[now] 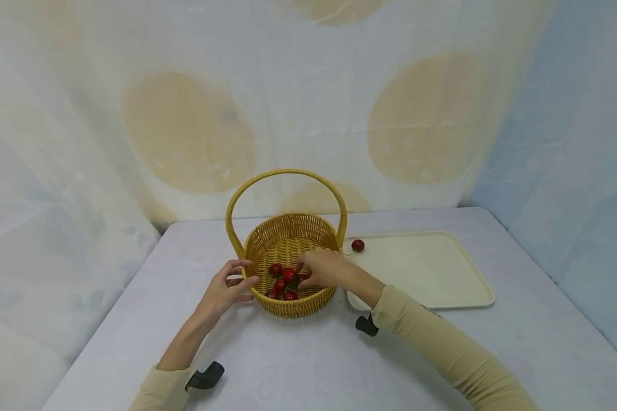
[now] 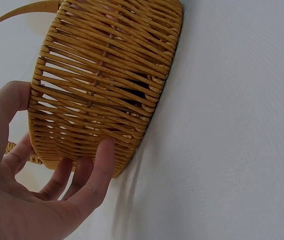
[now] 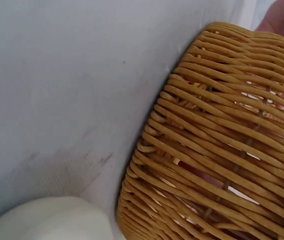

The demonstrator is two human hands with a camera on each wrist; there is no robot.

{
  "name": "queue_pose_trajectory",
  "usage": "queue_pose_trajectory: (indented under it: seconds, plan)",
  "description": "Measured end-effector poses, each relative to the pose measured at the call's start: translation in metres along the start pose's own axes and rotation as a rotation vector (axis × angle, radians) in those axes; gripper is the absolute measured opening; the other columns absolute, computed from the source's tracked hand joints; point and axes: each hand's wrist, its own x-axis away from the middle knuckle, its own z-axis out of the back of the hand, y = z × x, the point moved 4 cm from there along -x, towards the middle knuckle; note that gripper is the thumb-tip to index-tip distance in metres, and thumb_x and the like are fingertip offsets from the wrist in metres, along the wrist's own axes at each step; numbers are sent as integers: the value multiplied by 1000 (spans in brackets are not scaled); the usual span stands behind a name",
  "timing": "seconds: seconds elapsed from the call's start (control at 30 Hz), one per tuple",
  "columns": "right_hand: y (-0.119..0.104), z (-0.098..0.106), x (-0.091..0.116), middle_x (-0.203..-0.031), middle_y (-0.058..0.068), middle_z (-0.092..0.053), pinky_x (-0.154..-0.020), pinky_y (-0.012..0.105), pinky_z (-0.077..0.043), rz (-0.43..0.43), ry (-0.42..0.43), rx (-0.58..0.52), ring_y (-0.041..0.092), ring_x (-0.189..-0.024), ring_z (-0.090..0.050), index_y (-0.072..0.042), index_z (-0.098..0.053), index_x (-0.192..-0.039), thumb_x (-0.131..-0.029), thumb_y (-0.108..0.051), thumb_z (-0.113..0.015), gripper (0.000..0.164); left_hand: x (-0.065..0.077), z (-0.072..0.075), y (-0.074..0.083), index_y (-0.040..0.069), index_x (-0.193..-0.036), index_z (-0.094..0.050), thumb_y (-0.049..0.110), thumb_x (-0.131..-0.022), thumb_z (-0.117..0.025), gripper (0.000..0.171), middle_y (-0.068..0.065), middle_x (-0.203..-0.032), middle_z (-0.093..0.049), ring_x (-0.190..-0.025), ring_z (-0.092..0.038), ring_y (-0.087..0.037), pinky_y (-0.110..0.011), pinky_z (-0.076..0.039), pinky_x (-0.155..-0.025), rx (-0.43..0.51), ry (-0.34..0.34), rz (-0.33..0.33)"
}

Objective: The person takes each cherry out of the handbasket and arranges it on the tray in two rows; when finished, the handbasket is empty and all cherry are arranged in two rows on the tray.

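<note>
A yellow wicker basket (image 1: 288, 309) with a tall arched handle stands on the table, several red cherries (image 1: 289, 274) with dark green bits gathered in its front part. My left hand (image 1: 227, 288) is at the basket's left side, fingers spread and lightly bent, fingertips right at the woven wall (image 2: 97, 95). Over the right rim reaches my right hand (image 1: 325, 267), thumb and fingers bent around a cherry (image 1: 303, 278) inside the basket. The right wrist view shows mostly the basket's outer wall (image 3: 222, 135), which hides that hand's grip.
A cream rectangular tray (image 1: 421, 268) lies right of the basket, partly under my right forearm. One cherry (image 1: 357, 245) with a thin stem is at its far left corner. A patterned cloth backdrop (image 1: 308, 114) rises behind the white table (image 1: 298, 365).
</note>
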Motion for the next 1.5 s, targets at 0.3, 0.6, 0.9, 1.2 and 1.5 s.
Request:
queue_pose_trajectory:
  seconds: [0.3, 0.6, 0.9, 1.2, 1.5]
  plan:
    - [-4, -5, -1, -88, -2, -68, -55, 26, -46, -15, 1, 61, 11, -71, -56, -18, -72, -109, -83, -38, -78, 33, -1, 0, -1, 15, -135, -48, 32, -91, -71, 52, -18, -131, -44, -115, -58, -30, -44, -61, -82, -3, 0, -3]
    - [-2, -7, -2, -90, 0, -70, -53, 25, -46, -14, 20, 59, 11, -70, -56, -17, -73, -109, -83, -36, -79, 33, 0, 0, -2, 14, -136, -47, 34, -91, -71, 55, -18, -133, -44, -119, -56, -33, -43, -61, -82, -5, 2, 6]
    - [-3, 2, 0, -92, 0, -70, -56, 29, -47, -13, 30, 80, 13, -73, -57, -18, -73, -107, -82, -33, -80, 30, 1, 0, 0, 16, -137, -46, 36, -90, -71, 56, -17, -135, -43, -121, -55, -34, -42, -61, -82, -14, 3, 7]
    - [0, 14, 7, -93, 0, -69, -60, 27, -50, -15, 14, 78, 13, -76, -58, -17, -71, -105, -83, -26, -80, 25, 1, 0, 0, 16, -137, -46, 36, -91, -70, 56, -18, -135, -43, -120, -56, -33, -42, -61, -83, -19, 4, 9]
    - [-1, 32, 17, -96, 1, -70, -69, 29, -56, 0, 39, 73, 15, -84, -63, -16, -71, -106, -82, -24, -80, 27, 2, 0, 1, 15, -139, -45, 37, -91, -70, 58, -17, -136, -43, -121, -55, -33, -43, -61, -83, -23, 1, 10]
